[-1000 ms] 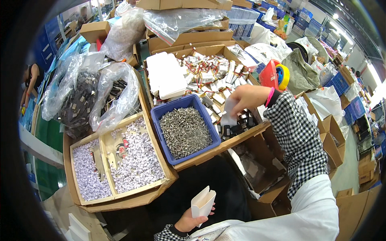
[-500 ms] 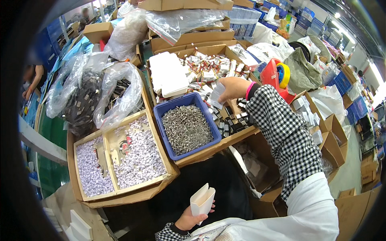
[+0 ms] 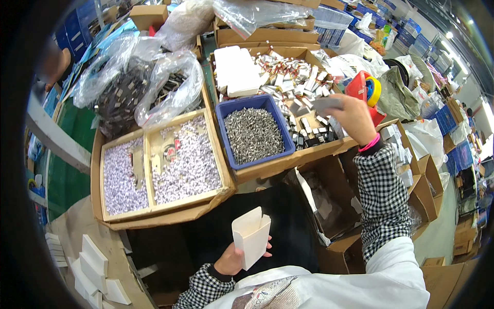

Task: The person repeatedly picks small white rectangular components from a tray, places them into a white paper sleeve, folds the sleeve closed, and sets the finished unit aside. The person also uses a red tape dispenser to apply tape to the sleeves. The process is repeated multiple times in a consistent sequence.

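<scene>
Below white box (image 3: 251, 241), shirt print (image 3: 274, 296)

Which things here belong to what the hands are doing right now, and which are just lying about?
Apparently in use:
- left hand, holding an open white carton
- right hand, holding a thin greyish piece
- black pieces near the right hand

Apparently lying about:
- blue bin of metal parts
- wooden tray
- yellow-and-blue tape roll
</scene>
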Demonstrator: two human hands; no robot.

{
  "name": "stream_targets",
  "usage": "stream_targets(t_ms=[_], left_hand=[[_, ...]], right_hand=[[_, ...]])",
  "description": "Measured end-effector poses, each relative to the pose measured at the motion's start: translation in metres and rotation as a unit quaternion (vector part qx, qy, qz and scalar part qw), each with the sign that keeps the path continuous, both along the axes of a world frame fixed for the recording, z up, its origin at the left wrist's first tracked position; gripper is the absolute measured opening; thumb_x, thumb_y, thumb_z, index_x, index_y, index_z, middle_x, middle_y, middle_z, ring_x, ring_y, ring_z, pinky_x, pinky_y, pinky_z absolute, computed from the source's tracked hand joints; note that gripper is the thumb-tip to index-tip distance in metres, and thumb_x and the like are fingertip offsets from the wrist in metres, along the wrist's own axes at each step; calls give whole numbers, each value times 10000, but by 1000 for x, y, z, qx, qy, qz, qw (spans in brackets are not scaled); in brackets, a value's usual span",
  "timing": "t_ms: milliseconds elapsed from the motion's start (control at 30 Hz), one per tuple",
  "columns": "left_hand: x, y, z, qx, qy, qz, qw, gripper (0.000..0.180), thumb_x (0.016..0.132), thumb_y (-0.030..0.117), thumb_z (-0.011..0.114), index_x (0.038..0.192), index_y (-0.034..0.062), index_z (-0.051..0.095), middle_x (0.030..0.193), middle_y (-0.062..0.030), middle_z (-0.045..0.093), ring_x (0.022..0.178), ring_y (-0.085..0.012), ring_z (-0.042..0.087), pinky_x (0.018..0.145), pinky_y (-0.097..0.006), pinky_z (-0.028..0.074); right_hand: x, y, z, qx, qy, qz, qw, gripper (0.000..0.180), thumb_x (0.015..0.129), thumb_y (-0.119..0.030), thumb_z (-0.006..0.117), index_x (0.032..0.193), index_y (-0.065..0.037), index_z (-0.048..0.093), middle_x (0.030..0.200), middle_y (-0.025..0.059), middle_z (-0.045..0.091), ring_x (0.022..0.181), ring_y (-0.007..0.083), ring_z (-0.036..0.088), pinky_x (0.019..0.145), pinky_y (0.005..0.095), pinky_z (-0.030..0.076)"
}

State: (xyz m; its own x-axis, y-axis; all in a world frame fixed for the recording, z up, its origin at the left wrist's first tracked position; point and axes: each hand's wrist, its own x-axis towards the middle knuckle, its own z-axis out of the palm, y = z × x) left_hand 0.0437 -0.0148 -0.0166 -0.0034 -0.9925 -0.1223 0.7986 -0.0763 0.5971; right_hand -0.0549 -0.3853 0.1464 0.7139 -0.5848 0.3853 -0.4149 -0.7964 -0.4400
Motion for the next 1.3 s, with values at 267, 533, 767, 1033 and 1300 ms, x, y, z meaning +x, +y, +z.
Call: stream_targets(t_ms=[267,533,767,1033,1300], left_hand=[[-3,4,8,-9,-46,-18,999,918,815,668,510,1378,-27,307,1280,-175,452,1113,-236,517,915,-394,477],[-3,5,9,-7,-64,-18,998,991,775,748,464,1368,-33,321,1259,-152,454,1102,-207,506,905,-352,474],[-7,7,14,43,-180,-18,982,879,850,676,445,1355,-37,343,1250,-136,467,1094,-186,505,908,-330,461],[-8,10,13,-16,-109,-15,994,905,822,703,459,1331,-39,365,1233,-143,479,1082,-200,519,895,-336,476],[-6,6,10,-37,-73,-26,996,990,752,757,493,1332,-36,372,1254,-155,466,1099,-211,516,912,-353,471]], right_hand=[[-9,45,16,125,-64,61,988,214,799,-20,668,1010,15,648,946,70,689,865,124,638,781,253,487],[0,143,16,24,110,367,923,289,671,-9,714,937,-108,664,801,53,631,775,224,627,682,326,516],[2,168,3,-99,197,383,897,243,689,-86,642,932,-87,644,793,17,637,811,182,602,699,293,513],[11,188,-17,29,156,399,903,295,751,-73,628,1036,-51,555,938,107,573,805,264,610,691,326,524],[9,186,-6,124,98,374,914,209,751,-6,684,944,-79,648,959,77,593,762,255,631,669,317,540]])
